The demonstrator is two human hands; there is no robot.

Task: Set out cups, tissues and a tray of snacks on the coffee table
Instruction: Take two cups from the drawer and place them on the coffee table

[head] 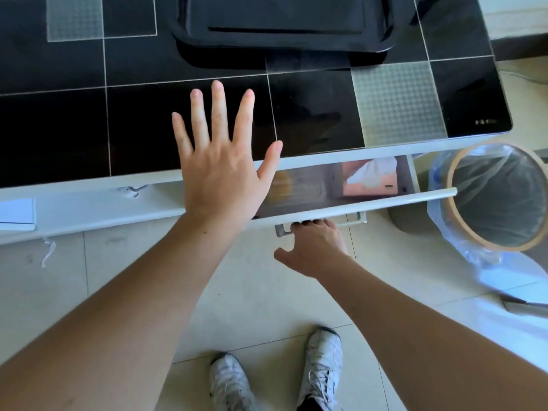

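A black glass coffee table (311, 114) with a white frame fills the upper view. A black tray (284, 22) lies on it at the back. Below the table's front edge, a white drawer (385, 200) stands partly pulled out. Inside it on the right lies a pink and white tissue pack (370, 180). My right hand (314, 247) is curled around the drawer's metal handle (353, 222). My left hand (219, 161) hovers flat with fingers spread over the table's front edge, holding nothing.
A round bin (501, 197) lined with a clear plastic bag stands on the tiled floor to the right of the drawer. A white box (16, 213) sits at the table's left front. My two white shoes (321, 366) are on the floor below.
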